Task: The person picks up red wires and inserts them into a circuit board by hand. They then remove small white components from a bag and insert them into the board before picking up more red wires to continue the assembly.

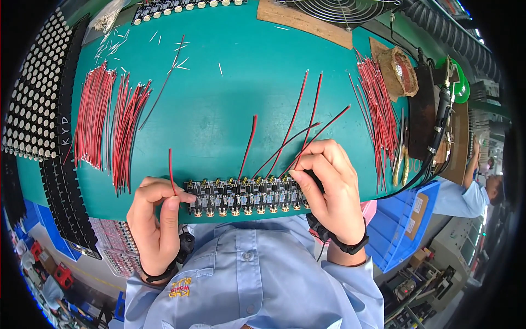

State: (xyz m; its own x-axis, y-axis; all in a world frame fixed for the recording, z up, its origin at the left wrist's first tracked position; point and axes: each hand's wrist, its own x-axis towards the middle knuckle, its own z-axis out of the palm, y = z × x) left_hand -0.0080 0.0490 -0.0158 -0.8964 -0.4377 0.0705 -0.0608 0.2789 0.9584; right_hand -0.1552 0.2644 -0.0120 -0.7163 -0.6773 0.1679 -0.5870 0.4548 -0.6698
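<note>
A strip of small black circuit boards [247, 198] lies along the near edge of the green mat, with gold round ends toward me. Several red-and-black wires [248, 145] rise from its far edge. My left hand [156, 222] is closed at the strip's left end, a fingertip touching the board; a short red wire [170, 167] stands up from between its thumb and forefinger. Over the right end, my right hand [331, 189] pinches a red-and-black wire [331, 119] between thumb and forefinger, low near the board. The wire's lower end is partly hidden by the fingers.
Bundles of red-and-black wires lie at left [94, 118] and right [378, 109]. A soldering iron [441, 118] rests at far right beside a brown dish [402, 71]. A fan [342, 8] stands at the back. Panels of round parts [41, 88] lie far left; a blue bin [402, 225] is lower right.
</note>
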